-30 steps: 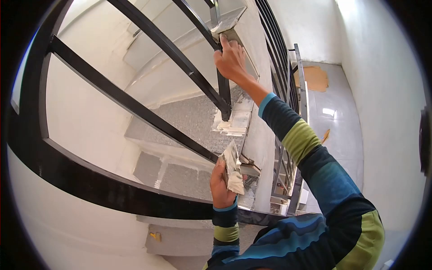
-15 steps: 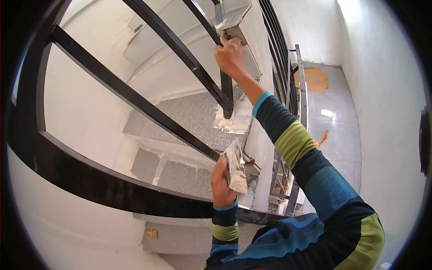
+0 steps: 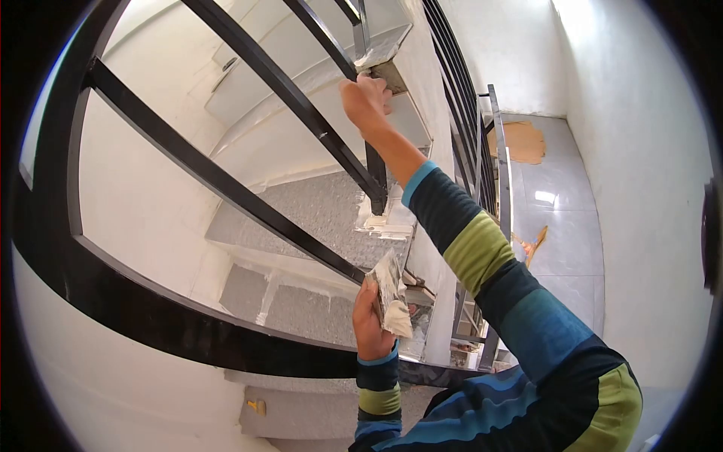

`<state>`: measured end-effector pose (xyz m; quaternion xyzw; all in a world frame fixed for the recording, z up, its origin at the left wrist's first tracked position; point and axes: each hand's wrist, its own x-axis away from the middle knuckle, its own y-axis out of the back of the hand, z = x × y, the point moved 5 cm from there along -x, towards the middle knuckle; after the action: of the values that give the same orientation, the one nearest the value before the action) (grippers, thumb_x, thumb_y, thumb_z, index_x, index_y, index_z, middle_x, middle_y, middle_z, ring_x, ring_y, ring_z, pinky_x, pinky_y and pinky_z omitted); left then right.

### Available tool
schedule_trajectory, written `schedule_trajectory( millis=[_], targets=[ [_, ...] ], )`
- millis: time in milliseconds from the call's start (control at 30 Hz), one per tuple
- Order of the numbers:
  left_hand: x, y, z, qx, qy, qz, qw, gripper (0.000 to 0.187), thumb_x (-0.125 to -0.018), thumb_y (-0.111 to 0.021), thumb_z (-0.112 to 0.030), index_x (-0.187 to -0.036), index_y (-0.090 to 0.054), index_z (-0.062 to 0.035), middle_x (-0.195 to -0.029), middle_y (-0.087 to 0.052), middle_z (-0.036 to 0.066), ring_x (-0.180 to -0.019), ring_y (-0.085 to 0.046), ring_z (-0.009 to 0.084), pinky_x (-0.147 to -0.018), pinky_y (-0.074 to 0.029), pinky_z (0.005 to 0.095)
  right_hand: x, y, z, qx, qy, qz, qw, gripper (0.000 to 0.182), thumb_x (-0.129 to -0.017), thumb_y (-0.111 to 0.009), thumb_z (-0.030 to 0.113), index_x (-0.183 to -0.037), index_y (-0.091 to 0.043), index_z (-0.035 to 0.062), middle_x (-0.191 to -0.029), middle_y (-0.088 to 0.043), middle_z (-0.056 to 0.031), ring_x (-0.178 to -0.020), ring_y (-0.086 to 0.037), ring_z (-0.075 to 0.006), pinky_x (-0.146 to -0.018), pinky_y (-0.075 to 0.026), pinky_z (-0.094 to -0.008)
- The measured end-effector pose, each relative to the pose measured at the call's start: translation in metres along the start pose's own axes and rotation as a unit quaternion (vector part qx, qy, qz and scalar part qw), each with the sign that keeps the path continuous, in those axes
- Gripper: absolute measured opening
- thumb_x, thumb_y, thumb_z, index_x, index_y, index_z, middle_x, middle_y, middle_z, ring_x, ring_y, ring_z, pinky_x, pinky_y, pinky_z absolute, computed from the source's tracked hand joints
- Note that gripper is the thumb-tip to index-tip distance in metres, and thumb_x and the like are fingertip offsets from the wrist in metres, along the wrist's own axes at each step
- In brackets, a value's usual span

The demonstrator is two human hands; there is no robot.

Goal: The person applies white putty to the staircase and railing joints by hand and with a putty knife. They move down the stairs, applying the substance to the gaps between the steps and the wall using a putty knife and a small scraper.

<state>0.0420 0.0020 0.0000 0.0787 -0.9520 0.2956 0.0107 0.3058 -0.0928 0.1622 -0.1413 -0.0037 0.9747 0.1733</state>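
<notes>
My left hand (image 3: 369,322) is closed around a flat slab (image 3: 388,279) smeared with thick white paste (image 3: 396,319), held upright beside the lower end of a black baluster. My right hand (image 3: 367,102) reaches up to the broken corner of an upper stair step (image 3: 388,75), by the foot of another baluster. Its fingers are bent together against the edge; what they hold, if anything, is hidden. White paste also surrounds the foot of a baluster (image 3: 379,215) on the step between my hands.
A black handrail (image 3: 203,324) curves across the left and front, with slanting black balusters (image 3: 279,98) between me and the grey speckled steps (image 3: 301,200). More railing (image 3: 467,128) stands on the right. A yellow-handled tool (image 3: 257,406) lies on a lower step. Brown cardboard (image 3: 523,143) lies on the tiled floor below.
My right hand has shifted slightly left and down along the step corner, its fingers turned further in. My left hand keeps its hold on the slab. The view has tilted slightly.
</notes>
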Motion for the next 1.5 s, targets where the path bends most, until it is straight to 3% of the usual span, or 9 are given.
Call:
schedule_trajectory(
  millis=[200,267,367,400,567,700,900,1167,1500],
  targets=[
    [0.0,0.0,0.0,0.001,0.0,-0.01,1.0,0.034,-0.091,-0.041,-0.029,-0.114,-0.048,-0.0054,-0.067,-0.057,0.001,-0.05,-0.055,0.0109,-0.052,-0.053,0.03,0.018,0.03,-0.004,-0.148,0.095,0.034,0.984,0.054,-0.071,-0.054,0.021,-0.124,-0.049,0.0099,-0.117,-0.045,-0.0177,-0.112,-0.041,-0.0298,-0.098,-0.029,-0.0409],
    [0.0,0.006,0.002,-0.001,0.009,-0.021,1.0,0.034,-0.091,-0.042,-0.029,-0.115,-0.049,-0.0062,-0.068,-0.057,0.002,-0.05,-0.055,0.0113,-0.053,-0.053,0.0305,0.062,0.067,-0.007,-0.134,0.159,0.139,0.968,0.051,-0.071,-0.054,0.014,-0.122,-0.051,0.0094,-0.107,-0.049,-0.0179,-0.102,-0.047,-0.0279,-0.093,-0.034,-0.0397],
    [-0.004,0.009,0.005,0.012,0.021,0.015,1.0,0.036,-0.091,-0.042,-0.03,-0.116,-0.048,-0.0055,-0.072,-0.059,0.004,-0.051,-0.055,0.0124,-0.053,-0.053,0.0302,0.138,0.11,-0.037,-0.041,0.438,0.161,0.883,0.054,-0.068,-0.053,0.008,-0.122,-0.053,0.0121,-0.079,-0.039,-0.011,-0.077,-0.041,-0.0244,-0.071,-0.036,-0.0376],
    [-0.003,0.008,0.004,0.017,0.021,0.01,1.0,0.036,-0.091,-0.042,-0.03,-0.116,-0.048,-0.0055,-0.072,-0.059,0.004,-0.051,-0.055,0.0124,-0.053,-0.053,0.0302,0.167,0.128,-0.028,-0.061,0.374,0.269,0.885,0.058,-0.065,-0.05,0.004,-0.122,-0.053,0.0118,-0.077,-0.035,-0.0097,-0.075,-0.038,-0.0245,-0.067,-0.032,-0.0364],
    [-0.002,0.001,0.005,-0.048,0.027,0.056,0.997,0.041,-0.091,-0.04,-0.031,-0.12,-0.044,-0.0016,-0.077,-0.059,0.006,-0.052,-0.056,0.0132,-0.052,-0.053,0.0289,0.237,0.148,-0.039,0.119,0.499,0.343,0.787,0.059,-0.057,-0.057,0.005,-0.116,-0.058,0.0105,-0.075,-0.032,-0.0065,-0.074,-0.035,-0.0223,-0.068,-0.028,-0.0344],
    [-0.009,0.01,0.009,0.027,0.029,0.101,0.994,0.039,-0.09,-0.044,-0.027,-0.12,-0.044,-0.001,-0.102,-0.059,0.012,-0.08,-0.062,0.0173,-0.056,-0.055,0.0305,0.232,0.172,-0.044,0.142,0.559,0.285,0.765,0.058,-0.054,-0.057,0.005,-0.112,-0.06,0.0093,-0.09,-0.045,-0.0117,-0.087,-0.042,-0.0273,-0.078,-0.032,-0.0391],
    [-0.013,0.002,0.004,-0.032,-0.008,0.122,0.992,0.031,-0.09,-0.042,-0.014,-0.115,-0.045,0.0043,-0.107,-0.057,0.013,-0.094,-0.058,0.0181,-0.082,-0.047,0.0294,0.221,0.166,-0.045,0.074,0.341,0.361,0.865,0.063,-0.053,-0.049,0.001,-0.115,-0.057,0.0066,-0.112,-0.04,-0.022,-0.108,-0.034,-0.0374,-0.095,-0.028,-0.0464],
    [-0.013,0.006,0.004,-0.051,-0.011,0.099,0.994,0.027,-0.09,-0.041,-0.013,-0.111,-0.048,0.003,-0.103,-0.058,0.01,-0.09,-0.057,0.0136,-0.079,-0.045,0.0255,0.232,0.156,-0.049,0.161,0.405,0.42,0.796,0.055,-0.052,-0.048,-0.001,-0.104,-0.064,0.0101,-0.12,-0.039,-0.023,-0.12,-0.027,-0.0425,-0.099,-0.022,-0.0503],
    [-0.014,0.004,0.007,-0.028,-0.002,0.091,0.995,0.023,-0.09,-0.042,-0.013,-0.106,-0.051,0.0017,-0.097,-0.059,0.007,-0.086,-0.057,0.0111,-0.076,-0.046,0.024,0.235,0.157,-0.056,0.081,0.365,0.435,0.819,0.044,-0.053,-0.049,-0.003,-0.09,-0.068,0.0101,-0.117,-0.044,-0.0203,-0.118,-0.032,-0.0398,-0.099,-0.023,-0.0484]
  ],
)
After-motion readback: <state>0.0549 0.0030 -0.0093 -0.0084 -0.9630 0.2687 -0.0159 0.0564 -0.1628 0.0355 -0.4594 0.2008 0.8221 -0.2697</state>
